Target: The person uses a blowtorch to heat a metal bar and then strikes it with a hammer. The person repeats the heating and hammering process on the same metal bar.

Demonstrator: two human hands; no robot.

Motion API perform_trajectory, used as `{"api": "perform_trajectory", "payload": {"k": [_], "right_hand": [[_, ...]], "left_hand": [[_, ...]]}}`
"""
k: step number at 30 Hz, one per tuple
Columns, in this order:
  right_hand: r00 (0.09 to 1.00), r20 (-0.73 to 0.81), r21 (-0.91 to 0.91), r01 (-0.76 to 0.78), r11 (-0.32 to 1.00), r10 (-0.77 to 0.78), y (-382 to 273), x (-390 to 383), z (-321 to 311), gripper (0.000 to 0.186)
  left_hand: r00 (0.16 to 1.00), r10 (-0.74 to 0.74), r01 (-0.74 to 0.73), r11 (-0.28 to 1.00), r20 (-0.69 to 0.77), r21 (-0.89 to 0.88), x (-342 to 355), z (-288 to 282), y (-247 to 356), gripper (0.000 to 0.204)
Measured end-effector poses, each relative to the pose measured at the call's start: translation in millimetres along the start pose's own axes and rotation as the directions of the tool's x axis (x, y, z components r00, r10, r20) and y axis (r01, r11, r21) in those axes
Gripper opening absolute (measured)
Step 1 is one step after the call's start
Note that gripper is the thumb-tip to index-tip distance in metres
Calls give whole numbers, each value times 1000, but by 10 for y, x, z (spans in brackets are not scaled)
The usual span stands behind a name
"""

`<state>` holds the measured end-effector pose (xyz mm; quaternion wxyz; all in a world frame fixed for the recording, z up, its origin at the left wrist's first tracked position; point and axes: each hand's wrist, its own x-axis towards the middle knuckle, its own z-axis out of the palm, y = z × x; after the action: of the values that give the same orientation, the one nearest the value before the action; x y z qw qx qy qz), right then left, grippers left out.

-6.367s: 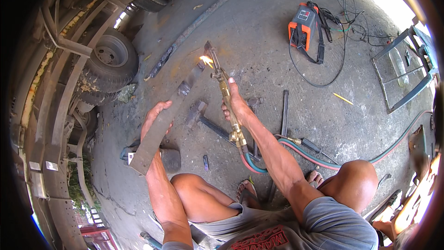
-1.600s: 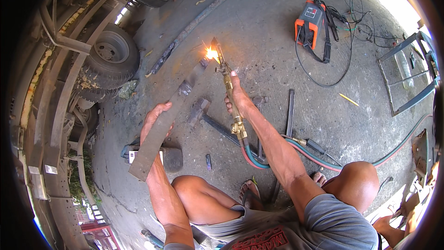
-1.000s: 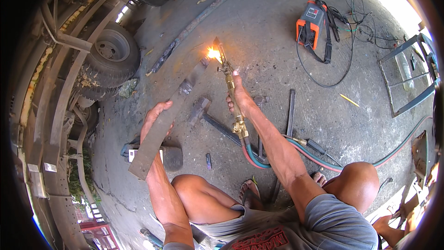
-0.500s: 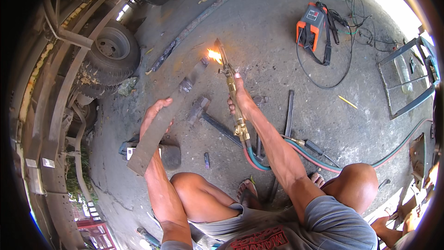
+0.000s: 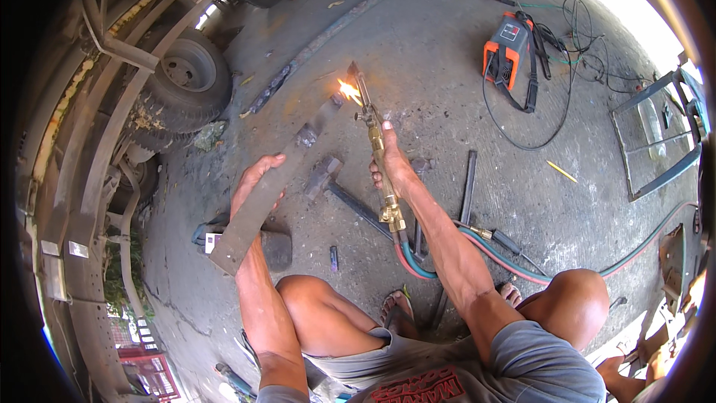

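Observation:
My left hand (image 5: 259,175) grips a long flat steel bar (image 5: 246,227) that slants up and away, with a darker lump partway along it. My right hand (image 5: 390,160) is wrapped round a brass cutting torch (image 5: 374,134), with red and green hoses running from its base. A bright orange flame (image 5: 348,91) burns at the torch head, by the far end of the bar. Below the bar lie a sledgehammer (image 5: 325,176) and a dark block (image 5: 275,254) on the concrete.
A truck chassis with wheels (image 5: 183,78) lines the left. An orange-grey welding machine (image 5: 507,56) with cables sits upper right, a metal frame (image 5: 656,172) and bottle at the right. Steel rods, hoses (image 5: 611,265) and a yellow stick (image 5: 561,170) lie about, and a long pipe (image 5: 343,15) lies behind.
Compared with earlier, the flame looks larger than at first. Over the last second the torch, bar and both hands sit slightly farther right in view, as does the whole scene.

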<state>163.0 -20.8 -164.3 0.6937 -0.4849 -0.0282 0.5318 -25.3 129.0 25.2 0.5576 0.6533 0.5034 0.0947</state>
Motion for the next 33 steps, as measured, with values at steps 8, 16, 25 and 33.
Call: {"api": "perform_trajectory", "payload": {"k": [8,16,25,33], "right_hand": [[999,-11,29,-36,999,36,26,-27,-61,88],[999,-12,2,-33,999,33,111,-41,-100,89],[1000,-24,-15,-19,1000,18,121,-142,-70,88],[1000,-8,-26,-15,1000,15,104,-255,-43,89]], "left_hand": [[1000,21,-20,1000,-11,16,18,-9,-30,39],[999,37,-36,998,-21,51,0,-14,-45,43],[998,45,-43,998,-33,51,32,-26,-40,52],[998,41,-39,998,-44,49,36,-12,-13,60]]}}
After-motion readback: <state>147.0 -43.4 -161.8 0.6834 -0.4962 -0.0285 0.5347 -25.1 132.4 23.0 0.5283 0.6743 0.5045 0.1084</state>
